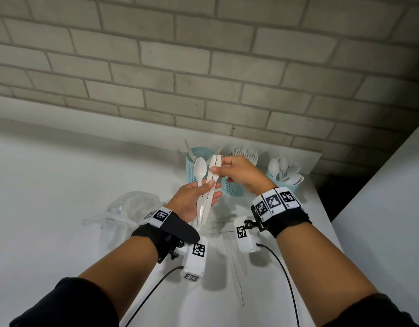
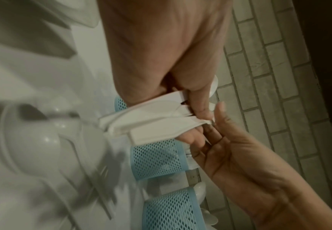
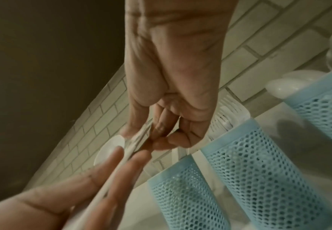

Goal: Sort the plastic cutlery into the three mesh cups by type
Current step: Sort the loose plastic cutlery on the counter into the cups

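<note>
My left hand [image 1: 210,193] grips a small bundle of white plastic cutlery upright above the table: a spoon [image 1: 200,168] with its bowl up and two knives [image 1: 212,182] beside it. My right hand [image 1: 219,167] pinches the upper part of the knives between thumb and fingers; the pinch on the knives [image 3: 139,138] shows in the right wrist view. Behind stand three light-blue mesh cups: the left cup [image 1: 192,171] with knives, the middle cup [image 1: 232,191] with forks [image 1: 245,153], and the right cup [image 1: 278,177] with spoons. The handle ends [image 2: 141,127] stick out below my left hand's palm.
Several loose white cutlery pieces [image 1: 234,256] lie on the white table [image 1: 62,185] below my hands. A crumpled clear plastic bag [image 1: 123,208] sits to the left. A brick wall [image 1: 203,67] runs close behind the cups, and the table's edge drops off at the right.
</note>
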Motion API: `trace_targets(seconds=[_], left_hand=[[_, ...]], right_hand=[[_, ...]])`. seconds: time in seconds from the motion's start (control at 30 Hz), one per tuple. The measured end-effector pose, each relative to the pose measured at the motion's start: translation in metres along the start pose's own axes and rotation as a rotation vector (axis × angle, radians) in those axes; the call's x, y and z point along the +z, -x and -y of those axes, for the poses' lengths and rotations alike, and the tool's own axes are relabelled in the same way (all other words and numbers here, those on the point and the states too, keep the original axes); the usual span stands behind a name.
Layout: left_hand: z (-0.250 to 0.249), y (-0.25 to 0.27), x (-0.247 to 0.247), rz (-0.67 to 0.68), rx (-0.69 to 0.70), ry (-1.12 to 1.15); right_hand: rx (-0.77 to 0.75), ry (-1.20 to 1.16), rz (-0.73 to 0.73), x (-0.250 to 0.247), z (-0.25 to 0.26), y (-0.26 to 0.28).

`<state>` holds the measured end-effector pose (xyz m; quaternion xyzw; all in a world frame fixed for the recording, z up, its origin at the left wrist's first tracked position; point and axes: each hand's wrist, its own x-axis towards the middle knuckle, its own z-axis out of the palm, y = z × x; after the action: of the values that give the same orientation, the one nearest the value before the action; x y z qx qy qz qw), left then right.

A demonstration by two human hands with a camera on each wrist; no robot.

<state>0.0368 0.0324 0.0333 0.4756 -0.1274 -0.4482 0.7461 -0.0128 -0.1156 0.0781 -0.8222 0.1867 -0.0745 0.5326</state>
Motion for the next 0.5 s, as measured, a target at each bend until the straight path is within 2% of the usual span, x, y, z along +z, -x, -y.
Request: trace_targets(seconds=[0.1, 0.2, 0.33, 0.4, 0.5], left_hand=[[-0.005, 0.005, -0.003, 0.032, -0.012, 0.017], [-0.010, 0.008, -0.007, 0.065, -0.050, 0.052], [-0.013, 0.011, -0.007, 0.073, -0.078, 0.064], [-0.012, 0.011, -0.006, 0.071, -0.073, 0.037], [-0.012, 0.011, -0.004, 0.065, -0.075, -0.003]], right_hand=[[0.041, -0.082, -0.007, 0.002, 0.001, 0.002], [0.079, -0.159, -0.083, 0.001, 0.005, 0.002], [0.051, -0.489, -0.272, -0.003, 0.014, -0.003], [0.046, -0.594, -0.286, -0.003, 0.018, -0.004], [0.029, -0.345, -0.158, 0.002, 0.013, -0.001]])
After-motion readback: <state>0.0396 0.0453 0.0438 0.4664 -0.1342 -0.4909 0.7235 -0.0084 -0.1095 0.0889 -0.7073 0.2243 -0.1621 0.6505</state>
